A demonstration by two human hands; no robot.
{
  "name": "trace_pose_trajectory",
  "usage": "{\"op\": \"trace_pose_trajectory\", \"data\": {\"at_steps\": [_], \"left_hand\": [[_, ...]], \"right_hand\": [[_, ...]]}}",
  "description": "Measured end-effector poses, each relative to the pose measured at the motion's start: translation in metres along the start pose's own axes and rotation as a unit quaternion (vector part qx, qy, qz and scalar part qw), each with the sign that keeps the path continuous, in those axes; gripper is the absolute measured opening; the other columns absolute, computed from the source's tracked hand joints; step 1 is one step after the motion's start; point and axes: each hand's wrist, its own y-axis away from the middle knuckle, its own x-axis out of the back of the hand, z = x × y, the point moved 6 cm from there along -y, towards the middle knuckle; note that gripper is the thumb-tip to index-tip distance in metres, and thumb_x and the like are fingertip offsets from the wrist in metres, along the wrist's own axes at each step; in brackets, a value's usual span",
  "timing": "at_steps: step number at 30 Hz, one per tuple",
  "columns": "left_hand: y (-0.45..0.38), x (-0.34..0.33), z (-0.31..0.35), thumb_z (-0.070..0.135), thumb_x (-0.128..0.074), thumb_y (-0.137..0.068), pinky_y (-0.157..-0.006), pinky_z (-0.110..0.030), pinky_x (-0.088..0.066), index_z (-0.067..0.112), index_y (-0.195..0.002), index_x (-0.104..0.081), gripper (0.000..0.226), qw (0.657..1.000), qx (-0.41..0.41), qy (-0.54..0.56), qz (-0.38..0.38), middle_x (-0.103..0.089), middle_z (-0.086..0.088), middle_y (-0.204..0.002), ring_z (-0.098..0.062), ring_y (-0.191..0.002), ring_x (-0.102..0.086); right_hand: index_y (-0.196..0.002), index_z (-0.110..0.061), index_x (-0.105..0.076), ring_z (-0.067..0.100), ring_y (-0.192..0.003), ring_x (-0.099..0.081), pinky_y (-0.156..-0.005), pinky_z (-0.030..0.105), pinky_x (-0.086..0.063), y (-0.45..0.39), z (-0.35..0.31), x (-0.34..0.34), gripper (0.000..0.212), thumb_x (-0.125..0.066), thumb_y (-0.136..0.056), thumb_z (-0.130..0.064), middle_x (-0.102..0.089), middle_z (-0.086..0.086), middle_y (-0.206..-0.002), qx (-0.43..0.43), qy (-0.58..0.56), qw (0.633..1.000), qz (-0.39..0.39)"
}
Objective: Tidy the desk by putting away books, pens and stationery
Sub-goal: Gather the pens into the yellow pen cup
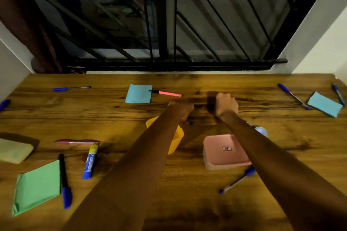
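Stretching over the desk, both fists curled: left hand above yellow cup, gripping something unclear; right hand seemingly empty. Bare wood lying between them. Pink box sticker unreadable. Pens scattered toward edges.

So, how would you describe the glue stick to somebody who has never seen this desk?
Start at the yellow container under the left forearm on the wooden desk and look to its left. The glue stick lies there, just below a pink pen. It is a short, thick blue tube with a yellow end, much fatter than the pens nearby.
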Motion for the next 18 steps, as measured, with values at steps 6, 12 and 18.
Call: {"op": "trace_pose_trajectory", "data": {"at_steps": [6,12,18], "left_hand": [[0.02,0.042,-0.006,0.011,-0.055,-0.088,-0.073,-0.036,-0.043,0.008,-0.098,-0.06,0.011,0.977,0.022,0.177,0.119,-0.058,-0.012,-0.1,-0.028,-0.094,-0.057],[0.045,0.069,-0.03,0.01,-0.063,-0.079,-0.077,-0.042,-0.05,0.019,-0.089,-0.053,0.017,0.938,0.014,0.273,0.215,-0.059,-0.009,-0.089,-0.028,-0.089,-0.06],[0.092,0.098,-0.049,0.001,-0.062,-0.082,-0.075,-0.032,-0.049,0.015,-0.09,-0.054,0.017,0.876,0.007,0.369,0.31,-0.059,-0.005,-0.082,-0.017,-0.084,-0.059]], "right_hand": [[-0.115,-0.005,-0.057,0.033,-0.109,-0.061,-0.089,0.04,-0.053,0.011,0.0,0.0,0.029,-0.061,-0.087,-0.004,-0.063,0.017,-0.114,0.005,0.042,0.999,-0.01],[-0.122,-0.001,-0.05,0.037,-0.114,-0.056,-0.091,0.04,-0.049,0.023,-0.021,0.017,0.038,-0.06,-0.085,-0.001,-0.058,0.021,-0.12,0.1,0.058,0.993,0.033],[-0.102,-0.004,-0.06,0.012,-0.08,-0.06,-0.072,0.023,-0.048,0.027,-0.05,0.092,0.019,-0.058,-0.084,0.002,-0.065,0.009,-0.089,0.07,-0.343,0.913,0.211]]}}
